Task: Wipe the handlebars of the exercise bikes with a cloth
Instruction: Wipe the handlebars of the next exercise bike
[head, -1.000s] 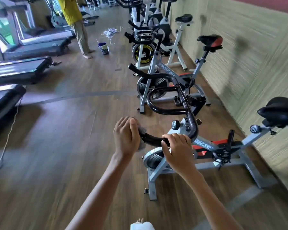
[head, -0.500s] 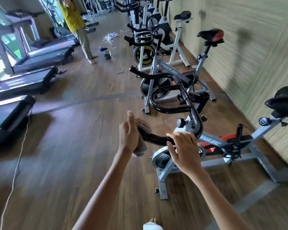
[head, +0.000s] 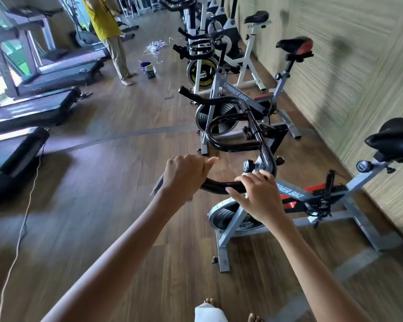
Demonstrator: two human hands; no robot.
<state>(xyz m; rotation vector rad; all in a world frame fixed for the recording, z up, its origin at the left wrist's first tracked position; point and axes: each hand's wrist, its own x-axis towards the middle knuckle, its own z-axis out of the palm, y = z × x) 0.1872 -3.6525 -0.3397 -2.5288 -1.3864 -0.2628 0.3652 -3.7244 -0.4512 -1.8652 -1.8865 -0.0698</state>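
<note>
Gym floor (head: 102, 205), bike row (head: 230, 101) along wall (head: 335, 66). Left hand (head: 184, 177) clenches cloth (head: 157, 185) round handlebar (head: 219, 183) end; right hand (head: 256, 196) grips bar just beside. Nearest bike (head: 289, 194) mid-wipe; row beyond hands seemingly left.

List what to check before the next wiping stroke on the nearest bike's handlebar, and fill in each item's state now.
1. Cloth in hand: the left hand grips the grey cloth against the near end of the handlebar. Ok.
2. Bar steadied: the right hand holds the handlebar near its bend. Ok.
3. Stroke path free: the right hand sits on the bar just ahead of the cloth. Not ok.
4. Cloth clean enough: it is mostly hidden by the hand. Cannot tell.
5. Footing: the floor cord lies well to the left of the bike. Ok.
</note>
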